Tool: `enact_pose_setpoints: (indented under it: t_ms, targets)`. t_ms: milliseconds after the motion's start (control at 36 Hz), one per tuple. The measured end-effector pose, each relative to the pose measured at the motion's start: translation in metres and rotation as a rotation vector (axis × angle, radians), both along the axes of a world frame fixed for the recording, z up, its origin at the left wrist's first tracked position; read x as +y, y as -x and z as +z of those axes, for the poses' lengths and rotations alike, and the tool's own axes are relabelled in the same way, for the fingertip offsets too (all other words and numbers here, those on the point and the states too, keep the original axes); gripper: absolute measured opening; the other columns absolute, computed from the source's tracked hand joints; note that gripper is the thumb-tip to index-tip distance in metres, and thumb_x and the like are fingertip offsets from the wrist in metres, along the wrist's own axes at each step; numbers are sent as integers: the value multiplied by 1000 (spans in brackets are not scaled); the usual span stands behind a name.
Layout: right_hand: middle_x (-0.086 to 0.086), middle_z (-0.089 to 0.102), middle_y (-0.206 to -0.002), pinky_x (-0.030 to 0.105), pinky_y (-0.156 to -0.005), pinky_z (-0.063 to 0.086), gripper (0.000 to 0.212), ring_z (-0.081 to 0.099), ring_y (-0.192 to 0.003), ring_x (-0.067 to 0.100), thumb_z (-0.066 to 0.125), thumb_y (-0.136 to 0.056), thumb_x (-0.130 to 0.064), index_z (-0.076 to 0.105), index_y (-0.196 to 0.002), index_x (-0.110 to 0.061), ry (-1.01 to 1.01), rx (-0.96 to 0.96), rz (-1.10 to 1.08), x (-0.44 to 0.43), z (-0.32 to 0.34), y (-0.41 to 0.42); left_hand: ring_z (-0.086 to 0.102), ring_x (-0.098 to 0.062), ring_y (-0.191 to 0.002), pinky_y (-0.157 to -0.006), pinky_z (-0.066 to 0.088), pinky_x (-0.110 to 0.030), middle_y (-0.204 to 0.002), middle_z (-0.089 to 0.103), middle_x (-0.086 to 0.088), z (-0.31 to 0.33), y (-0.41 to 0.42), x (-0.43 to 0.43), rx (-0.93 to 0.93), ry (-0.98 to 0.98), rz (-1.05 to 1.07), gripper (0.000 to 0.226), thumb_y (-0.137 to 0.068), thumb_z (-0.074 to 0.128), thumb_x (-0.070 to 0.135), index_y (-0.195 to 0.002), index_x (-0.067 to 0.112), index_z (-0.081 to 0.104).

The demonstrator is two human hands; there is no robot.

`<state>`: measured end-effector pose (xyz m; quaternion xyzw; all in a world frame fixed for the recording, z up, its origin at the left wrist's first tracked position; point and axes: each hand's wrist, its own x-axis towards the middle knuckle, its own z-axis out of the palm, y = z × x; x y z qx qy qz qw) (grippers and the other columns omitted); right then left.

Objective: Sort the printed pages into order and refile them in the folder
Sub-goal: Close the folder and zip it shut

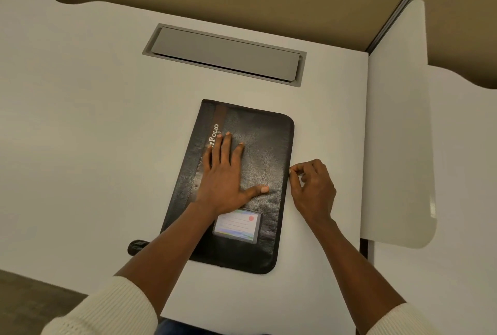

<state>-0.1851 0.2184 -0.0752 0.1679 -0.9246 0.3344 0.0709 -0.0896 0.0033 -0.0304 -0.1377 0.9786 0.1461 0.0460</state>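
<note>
We note the folder [265,146], black and closed, lying flat on the desk [80,119], slightly tilted, its card window [236,224] toward us. Left grip [223,173]: fingers spread, palm pressed flat on the cover. Right grip [312,186]: thumb and forefinger pinch at the folder's right edge, seemingly on a zip pull, though it is too small for us to be sure. A grey hatch [223,55] sits in the desk beyond the folder.

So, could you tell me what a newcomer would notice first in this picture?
A black folder lies closed on the white desk, the left hand pressed flat on its cover. The right hand pinches its right edge; a grey hatch sits beyond.
</note>
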Motion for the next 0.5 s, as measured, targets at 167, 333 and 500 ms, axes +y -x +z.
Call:
enact_pose_setpoints:
  t_ms: [167,333,500]
  targets:
    - [5,69,-97,26,-65,53,19,64,-81,17,67,-92,-33,72,-95,-14,-7,-7,3,0,2,-1,-31,-39,-155,-125,-8,-69,-171,-27,-19,4,17,-20,-50,62,93,143,-68,25,110,-169,12,-2]
    - [2,67,-100,25,-64,46,11,64,-83,18,73,-92,-28,71,-95,-17,-63,-40,-28,-10,8,20,-32,-40,-155,-123,-6,-71,-170,-28,-19,-2,16,-23,-76,82,65,146,-65,23,112,-168,14,-9]
    - [0,65,-100,27,-64,44,6,62,-85,18,72,-94,-25,71,-95,-19,-82,-53,-39,-21,15,41,-34,-39,-155,-124,-6,-70,-170,-30,-18,0,16,-23,-86,82,66,145,-65,22,112,-168,15,-10]
